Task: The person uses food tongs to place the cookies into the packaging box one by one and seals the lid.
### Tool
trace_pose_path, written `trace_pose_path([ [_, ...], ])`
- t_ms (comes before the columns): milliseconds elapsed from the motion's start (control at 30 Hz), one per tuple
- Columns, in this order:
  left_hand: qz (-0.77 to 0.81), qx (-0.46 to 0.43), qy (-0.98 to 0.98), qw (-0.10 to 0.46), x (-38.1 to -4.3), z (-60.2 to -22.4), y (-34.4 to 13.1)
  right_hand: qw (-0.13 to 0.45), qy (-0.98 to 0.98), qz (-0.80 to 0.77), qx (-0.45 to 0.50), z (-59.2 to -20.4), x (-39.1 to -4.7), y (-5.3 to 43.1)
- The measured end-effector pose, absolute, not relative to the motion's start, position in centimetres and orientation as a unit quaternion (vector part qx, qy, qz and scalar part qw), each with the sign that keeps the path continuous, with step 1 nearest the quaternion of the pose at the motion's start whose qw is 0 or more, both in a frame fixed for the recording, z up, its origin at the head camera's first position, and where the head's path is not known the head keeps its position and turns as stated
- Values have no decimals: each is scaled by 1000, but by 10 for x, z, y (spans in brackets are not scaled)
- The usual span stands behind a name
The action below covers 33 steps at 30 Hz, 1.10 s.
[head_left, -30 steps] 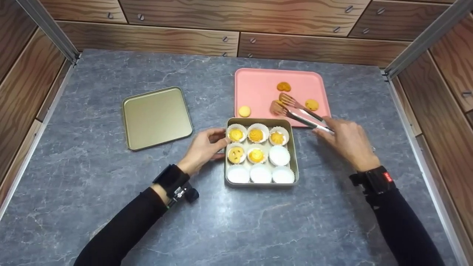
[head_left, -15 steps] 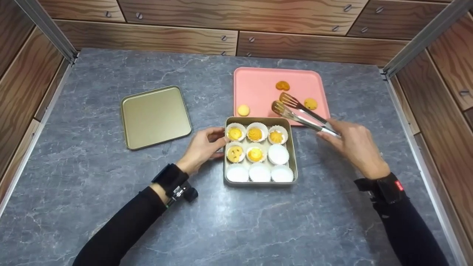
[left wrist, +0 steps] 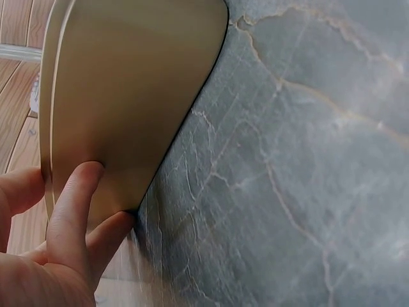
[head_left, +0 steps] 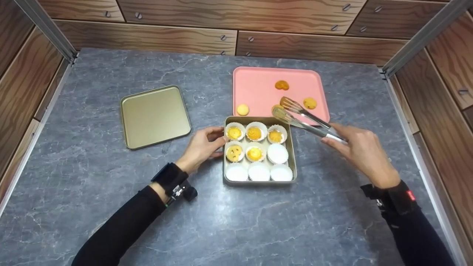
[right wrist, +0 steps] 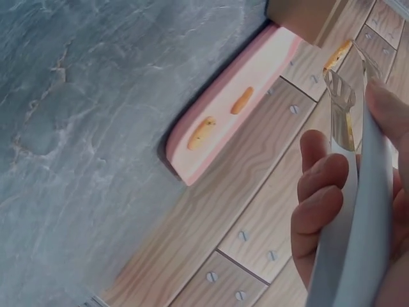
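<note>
A square gold tin (head_left: 294, 155) holds white paper cups, several with yellow cookies in them and several with white insides and no cookie. My left hand (head_left: 199, 149) rests its fingertips against the tin's left wall; in the left wrist view one fingertip (left wrist: 89, 176) presses on the side and another sits low at the bottom edge. With my right hand (head_left: 364, 153) I grip white-handled metal serving tongs (head_left: 308, 127). Between the tongs' slotted ends is a golden cookie (right wrist: 337, 56), partly hidden in the head view, above the tin's far right corner.
Behind the tin lies a pink tray (head_left: 255, 79) with a brown heart-shaped cookie (head_left: 282, 85), a chip-dotted cookie (head_left: 310, 103) and a small round pale cookie (head_left: 242, 109). The gold lid (head_left: 157, 116) lies left. Wood-patterned walls (head_left: 147, 37) bound the grey marbled table (head_left: 221, 229).
My right hand has drawn back right and nearer with the tongs. Their ends have left the tray's middle and closed up on the cookie. My left hand stays at the tin.
</note>
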State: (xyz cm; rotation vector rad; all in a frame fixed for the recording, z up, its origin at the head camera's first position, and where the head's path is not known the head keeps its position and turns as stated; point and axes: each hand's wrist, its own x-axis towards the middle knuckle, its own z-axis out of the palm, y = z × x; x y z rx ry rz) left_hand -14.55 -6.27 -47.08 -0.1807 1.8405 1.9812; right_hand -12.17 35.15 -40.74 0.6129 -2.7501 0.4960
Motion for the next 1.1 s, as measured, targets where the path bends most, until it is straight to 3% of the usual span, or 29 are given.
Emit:
trace_pose_path([
  [567, 712, -59, 668, 211, -145, -472, -64, 83, -944, 149, 284, -389, -103, 361],
  [1100, 708, -58, 672, 211, -145, -470, -63, 133, -927, 34, 350, -368, -93, 358],
])
